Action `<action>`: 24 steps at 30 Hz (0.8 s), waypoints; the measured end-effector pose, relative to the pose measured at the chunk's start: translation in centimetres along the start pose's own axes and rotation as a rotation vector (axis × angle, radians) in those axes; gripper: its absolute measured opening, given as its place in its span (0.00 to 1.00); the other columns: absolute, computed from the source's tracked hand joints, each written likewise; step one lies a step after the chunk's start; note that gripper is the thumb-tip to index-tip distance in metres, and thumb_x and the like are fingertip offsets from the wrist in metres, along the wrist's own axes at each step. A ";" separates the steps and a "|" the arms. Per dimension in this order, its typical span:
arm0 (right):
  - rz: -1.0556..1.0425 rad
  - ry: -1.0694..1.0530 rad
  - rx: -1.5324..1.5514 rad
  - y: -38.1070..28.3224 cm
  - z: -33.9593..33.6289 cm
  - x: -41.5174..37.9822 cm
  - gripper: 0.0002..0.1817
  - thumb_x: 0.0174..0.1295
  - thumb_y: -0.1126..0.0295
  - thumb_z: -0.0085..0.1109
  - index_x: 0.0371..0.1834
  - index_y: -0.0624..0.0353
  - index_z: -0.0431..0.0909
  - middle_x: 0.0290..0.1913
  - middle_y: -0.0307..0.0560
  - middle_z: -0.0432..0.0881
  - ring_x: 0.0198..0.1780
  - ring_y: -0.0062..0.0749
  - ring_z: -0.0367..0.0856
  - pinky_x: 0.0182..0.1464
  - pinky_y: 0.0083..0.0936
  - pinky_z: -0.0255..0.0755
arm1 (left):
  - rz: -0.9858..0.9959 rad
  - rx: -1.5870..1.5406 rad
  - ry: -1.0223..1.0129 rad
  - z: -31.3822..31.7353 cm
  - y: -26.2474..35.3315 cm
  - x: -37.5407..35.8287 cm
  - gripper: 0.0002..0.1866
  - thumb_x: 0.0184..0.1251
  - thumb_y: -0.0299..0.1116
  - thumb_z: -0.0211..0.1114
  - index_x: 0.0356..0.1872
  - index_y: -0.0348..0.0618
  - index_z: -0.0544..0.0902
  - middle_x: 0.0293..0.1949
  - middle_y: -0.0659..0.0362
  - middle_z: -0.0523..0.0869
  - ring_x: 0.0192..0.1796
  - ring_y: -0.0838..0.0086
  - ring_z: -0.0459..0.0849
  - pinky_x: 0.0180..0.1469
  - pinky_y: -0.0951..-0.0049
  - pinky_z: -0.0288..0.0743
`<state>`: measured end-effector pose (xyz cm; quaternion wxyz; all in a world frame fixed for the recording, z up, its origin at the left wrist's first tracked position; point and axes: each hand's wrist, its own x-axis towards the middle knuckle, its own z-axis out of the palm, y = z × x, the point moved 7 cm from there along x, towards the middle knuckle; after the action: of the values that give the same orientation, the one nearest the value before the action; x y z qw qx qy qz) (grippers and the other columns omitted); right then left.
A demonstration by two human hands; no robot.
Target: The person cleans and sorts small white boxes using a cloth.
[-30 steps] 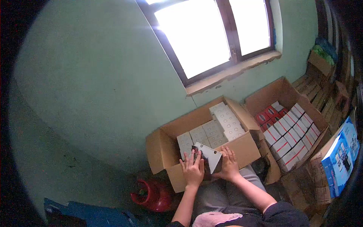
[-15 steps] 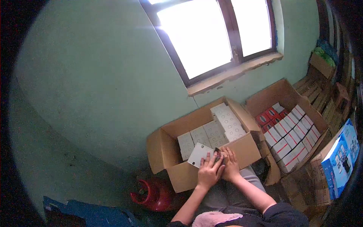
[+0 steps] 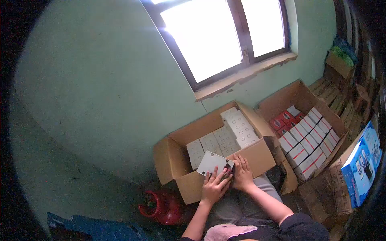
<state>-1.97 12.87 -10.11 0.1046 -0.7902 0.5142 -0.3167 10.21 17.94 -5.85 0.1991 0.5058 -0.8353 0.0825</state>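
A flat white square plate (image 3: 210, 162) with small dark slots near its corners lies over the near side of an open cardboard box (image 3: 257, 157). My left hand (image 3: 216, 185) is on the plate's lower edge, fingers spread across it. Beside it my right hand (image 3: 243, 172) touches the plate's right corner, its fingers close together over the box flap. A small dark piece (image 3: 228, 165) shows at that corner between the hands, too small to make out. White boxes (image 3: 217, 142) with round marks stand in rows inside the cardboard box.
A second cardboard box (image 3: 277, 98) at the right holds white boxes with red stripes (image 3: 307, 144) and red boxes (image 3: 283, 120). A red gas cylinder (image 3: 167, 209) stands at the lower left, a blue printed box (image 3: 362, 168) at the far right. Behind is a window (image 3: 245, 52).
My left hand has slid down and left, uncovering more of the plate and its slots. The plate has turned slightly. The whole view has shifted a little.
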 end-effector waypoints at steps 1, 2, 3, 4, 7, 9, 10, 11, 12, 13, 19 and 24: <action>0.005 0.003 0.034 -0.1 -0.2 0.0 0.41 0.49 0.67 0.61 0.67 0.63 0.53 0.75 0.56 0.54 0.76 0.51 0.51 0.76 0.46 0.42 | -0.023 0.002 -0.001 0.0 0.0 0.1 0.19 0.64 0.45 0.64 0.57 0.71 0.82 0.67 0.64 0.74 0.73 0.59 0.65 0.73 0.47 0.52; 0.002 0.009 0.037 -0.3 -0.3 0.0 0.41 0.49 0.67 0.61 0.67 0.63 0.54 0.75 0.56 0.54 0.76 0.50 0.51 0.76 0.46 0.42 | -0.047 0.004 -0.001 0.1 0.1 0.3 0.20 0.64 0.45 0.64 0.59 0.71 0.81 0.67 0.64 0.74 0.73 0.58 0.65 0.73 0.47 0.52; 0.000 0.016 0.039 -0.3 -0.5 0.1 0.41 0.49 0.67 0.61 0.67 0.63 0.54 0.75 0.56 0.54 0.76 0.50 0.51 0.76 0.46 0.42 | -0.072 0.006 -0.001 0.2 0.2 0.6 0.21 0.64 0.45 0.64 0.60 0.71 0.80 0.68 0.64 0.74 0.73 0.58 0.65 0.73 0.47 0.51; -0.003 0.023 0.041 -0.4 -0.5 0.1 0.40 0.49 0.67 0.62 0.66 0.63 0.54 0.75 0.56 0.55 0.76 0.50 0.51 0.76 0.46 0.42 | -0.089 0.028 0.000 0.3 0.4 0.9 0.22 0.64 0.44 0.64 0.61 0.71 0.79 0.68 0.64 0.73 0.73 0.58 0.65 0.73 0.47 0.52; -0.011 0.040 -0.001 0.0 0.0 0.1 0.42 0.49 0.65 0.62 0.68 0.63 0.54 0.74 0.56 0.55 0.76 0.49 0.50 0.76 0.45 0.42 | -0.134 0.082 0.003 0.7 0.9 2.3 0.23 0.65 0.44 0.63 0.62 0.69 0.78 0.68 0.62 0.73 0.73 0.58 0.65 0.72 0.46 0.53; -0.010 0.029 -0.029 0.2 0.5 0.0 0.43 0.49 0.63 0.62 0.69 0.64 0.54 0.74 0.55 0.55 0.76 0.48 0.49 0.77 0.44 0.41 | -0.153 0.105 0.004 0.9 1.2 3.3 0.23 0.65 0.44 0.62 0.63 0.67 0.78 0.68 0.61 0.73 0.72 0.57 0.66 0.72 0.46 0.54; -0.009 0.024 -0.043 0.3 0.6 -0.1 0.44 0.50 0.63 0.63 0.70 0.64 0.53 0.74 0.55 0.55 0.77 0.48 0.49 0.77 0.44 0.41 | -0.151 0.098 0.008 1.1 1.3 3.7 0.23 0.65 0.43 0.62 0.63 0.65 0.78 0.68 0.60 0.73 0.72 0.56 0.67 0.72 0.45 0.54; -0.013 0.032 -0.035 0.4 0.7 -0.1 0.44 0.50 0.62 0.62 0.70 0.64 0.53 0.74 0.55 0.55 0.77 0.47 0.48 0.77 0.44 0.40 | -0.148 0.092 0.012 1.2 1.3 4.0 0.23 0.65 0.43 0.61 0.63 0.64 0.78 0.67 0.60 0.74 0.71 0.56 0.67 0.72 0.45 0.54; -0.016 0.041 -0.027 0.4 0.6 -0.1 0.44 0.51 0.62 0.62 0.71 0.64 0.52 0.74 0.54 0.55 0.77 0.47 0.48 0.77 0.44 0.40 | -0.145 0.085 0.016 1.4 1.3 4.3 0.23 0.66 0.43 0.61 0.63 0.63 0.78 0.67 0.59 0.74 0.71 0.56 0.68 0.72 0.45 0.54; -0.020 0.051 -0.018 0.4 0.5 0.0 0.45 0.51 0.62 0.62 0.72 0.64 0.51 0.74 0.54 0.55 0.77 0.47 0.48 0.77 0.44 0.40 | -0.137 0.084 0.025 1.6 1.2 4.6 0.23 0.65 0.43 0.61 0.62 0.62 0.78 0.66 0.59 0.75 0.71 0.55 0.68 0.72 0.45 0.54; -0.008 0.025 -0.041 0.4 0.6 0.0 0.48 0.50 0.60 0.63 0.72 0.65 0.50 0.75 0.53 0.54 0.77 0.46 0.47 0.77 0.43 0.40 | -0.085 0.017 0.087 0.5 0.8 5.6 0.20 0.63 0.44 0.63 0.56 0.60 0.83 0.61 0.60 0.79 0.69 0.56 0.70 0.72 0.44 0.53; 0.010 -0.030 -0.042 0.7 1.1 -0.1 0.50 0.47 0.61 0.65 0.72 0.64 0.49 0.75 0.52 0.53 0.78 0.46 0.46 0.78 0.43 0.37 | -0.059 -0.057 0.076 0.0 0.1 7.2 0.15 0.61 0.46 0.66 0.48 0.59 0.85 0.53 0.62 0.84 0.68 0.57 0.73 0.73 0.45 0.53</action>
<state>-1.89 12.45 -11.36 0.0973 -0.7941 0.5232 -0.2935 7.19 12.13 -2.88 0.2474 0.5208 -0.8139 0.0717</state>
